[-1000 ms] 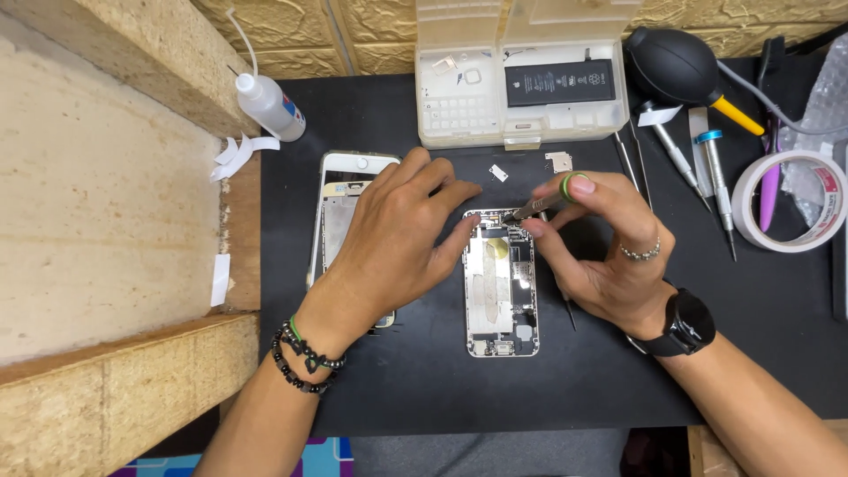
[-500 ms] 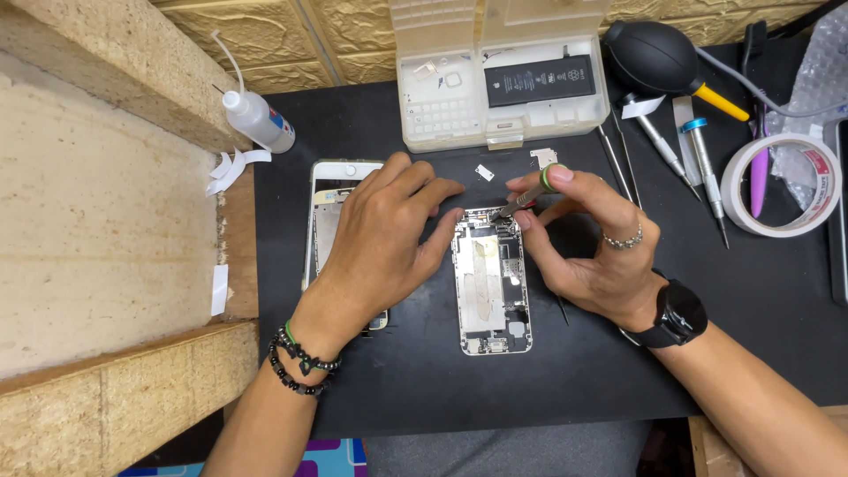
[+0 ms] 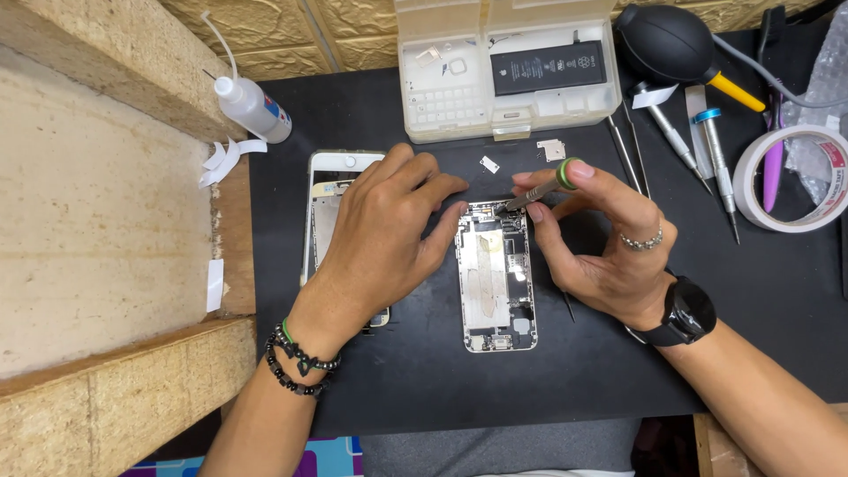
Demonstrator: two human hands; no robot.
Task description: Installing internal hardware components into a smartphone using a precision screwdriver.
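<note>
Right hand (image 3: 609, 238) fingers pinch a screwdriver (image 3: 537, 188) at the phone's (image 3: 495, 278) 12 o'clock end; left hand (image 3: 380, 238), fingers spread, steadies it.

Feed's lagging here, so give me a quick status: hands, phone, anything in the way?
Right hand pinches screwdriver, tip at opened phone top edge. Left hand steadies phone's left side. Detached screen lies under left hand.
</note>
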